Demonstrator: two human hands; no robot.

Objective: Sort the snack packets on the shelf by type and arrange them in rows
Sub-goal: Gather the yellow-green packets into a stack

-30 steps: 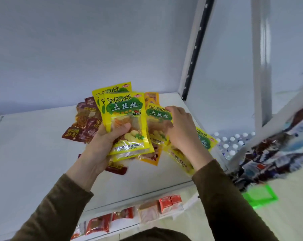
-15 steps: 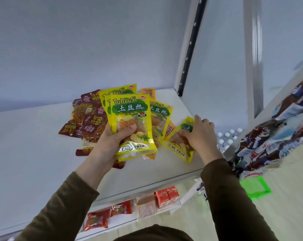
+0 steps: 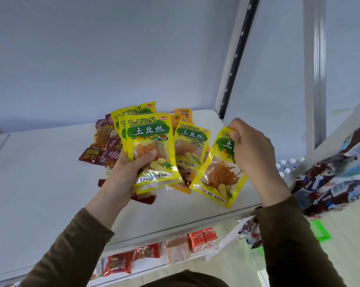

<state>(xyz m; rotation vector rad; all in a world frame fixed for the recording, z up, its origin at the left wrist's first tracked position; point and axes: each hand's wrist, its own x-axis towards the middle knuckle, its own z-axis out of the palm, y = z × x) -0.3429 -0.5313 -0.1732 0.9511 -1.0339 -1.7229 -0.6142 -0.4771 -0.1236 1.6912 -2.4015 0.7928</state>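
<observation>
My left hand (image 3: 131,168) grips a fanned stack of yellow TuDouSi packets (image 3: 152,148) above the white shelf (image 3: 40,183), thumb across the front packet. My right hand (image 3: 251,150) pinches the top of one more yellow TuDouSi packet (image 3: 218,177), which hangs tilted over the shelf's right front part. Another yellow packet (image 3: 190,146) lies between the two hands on orange packets (image 3: 183,113). Dark red packets (image 3: 104,150) lie in a heap behind and left of my left hand, partly hidden by the stack.
The shelf's front edge (image 3: 175,230) runs below my wrists. A lower shelf holds red and orange snack packs (image 3: 202,237). A slotted upright post (image 3: 235,59) stands at the back right. Brown and blue packets (image 3: 336,172) and white bottle caps (image 3: 286,164) are to the right.
My right hand took hold of the yellow packet at the right and lifted it off the shelf, upright and tilted. My left hand kept its stack nearly still.
</observation>
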